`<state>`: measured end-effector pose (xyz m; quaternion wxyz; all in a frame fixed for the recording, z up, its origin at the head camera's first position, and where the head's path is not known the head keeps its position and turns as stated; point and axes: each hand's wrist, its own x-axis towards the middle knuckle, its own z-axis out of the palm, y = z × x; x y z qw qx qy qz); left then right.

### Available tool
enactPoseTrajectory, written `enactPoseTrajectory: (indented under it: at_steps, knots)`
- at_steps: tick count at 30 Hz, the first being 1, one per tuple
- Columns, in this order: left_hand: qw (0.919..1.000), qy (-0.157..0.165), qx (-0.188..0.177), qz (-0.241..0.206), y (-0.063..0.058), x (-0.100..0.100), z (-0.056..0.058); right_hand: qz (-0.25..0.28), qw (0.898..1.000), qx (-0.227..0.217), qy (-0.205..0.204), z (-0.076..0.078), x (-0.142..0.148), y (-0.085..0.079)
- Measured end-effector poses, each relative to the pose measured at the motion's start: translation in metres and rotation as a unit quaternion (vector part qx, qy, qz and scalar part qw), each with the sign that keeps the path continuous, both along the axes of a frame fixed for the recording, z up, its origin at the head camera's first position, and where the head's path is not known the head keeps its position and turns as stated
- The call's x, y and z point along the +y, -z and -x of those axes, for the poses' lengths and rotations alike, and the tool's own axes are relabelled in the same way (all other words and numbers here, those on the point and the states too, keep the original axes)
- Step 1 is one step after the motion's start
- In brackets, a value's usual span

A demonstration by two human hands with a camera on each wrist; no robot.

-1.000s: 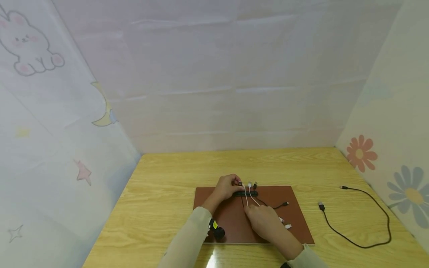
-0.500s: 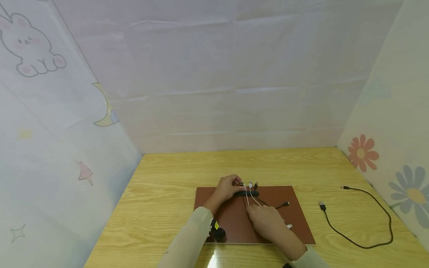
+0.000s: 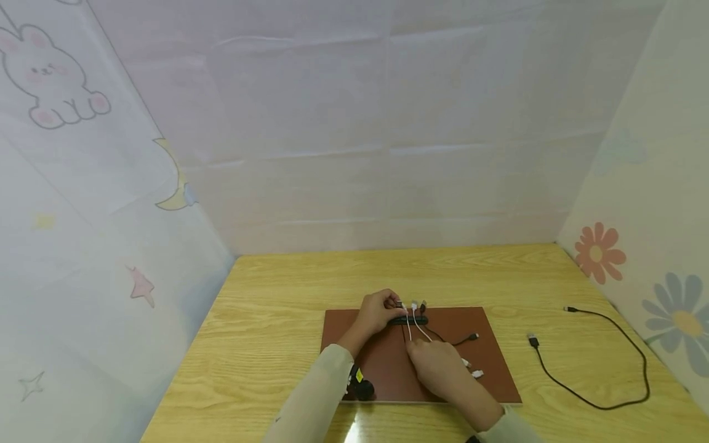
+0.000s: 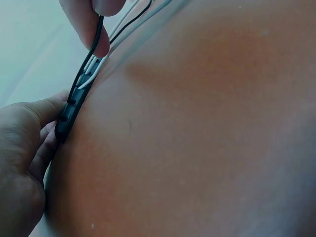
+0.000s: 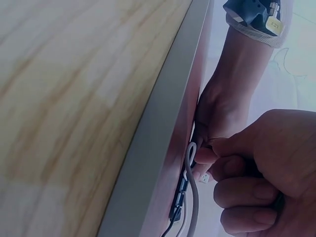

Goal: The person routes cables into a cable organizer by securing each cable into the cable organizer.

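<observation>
My left hand point(image 3: 379, 311) grips the left end of a black cable organizer point(image 4: 61, 129), a slim slotted strip at the far edge of a brown board point(image 3: 382, 375). Thumb and fingers lie on either side of it in the left wrist view. My right hand point(image 3: 440, 367), lower and to the right, pinches a black cable point(image 4: 88, 58). That cable runs taut from the fingertips to a slot near the held end. White cables point(image 3: 423, 332) pass through slots farther along. Their USB plugs point(image 3: 414, 305) stick out beyond the strip.
White plugs point(image 3: 477, 373) and a black plug point(image 3: 472, 337) lie on the board's right part. Another black USB cable point(image 3: 644, 369) lies curved on the wooden table point(image 3: 266, 320) to the right. Printed cloth walls point(image 3: 354, 123) rise behind and at both sides.
Both hands stay almost in place on the organizer and the cable. The white plugs beside my right hand, partly covered half a second ago, show more fully now.
</observation>
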<state>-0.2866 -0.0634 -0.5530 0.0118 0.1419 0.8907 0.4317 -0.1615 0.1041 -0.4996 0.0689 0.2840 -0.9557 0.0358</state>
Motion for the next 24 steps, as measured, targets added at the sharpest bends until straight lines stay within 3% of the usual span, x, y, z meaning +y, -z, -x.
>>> enactPoseTrajectory:
  at_steps: [8,17,24]
  knots:
    - [0.9997,-0.017,0.01,-0.013,0.0019,0.0007,-0.0026,-0.012,1.0,0.016,-0.001,-0.0009,-0.0012,0.0037]
    - [0.9993,-0.023,0.026,0.013,0.0033,0.001,0.0003,-0.034,0.998,-0.04,0.022,-0.0024,-0.0066,0.0045]
    - [0.9983,-0.038,-0.019,0.04,-0.0006,0.0005,0.0041,-0.041,0.998,-0.038,0.017,-0.0047,-0.0078,0.0061]
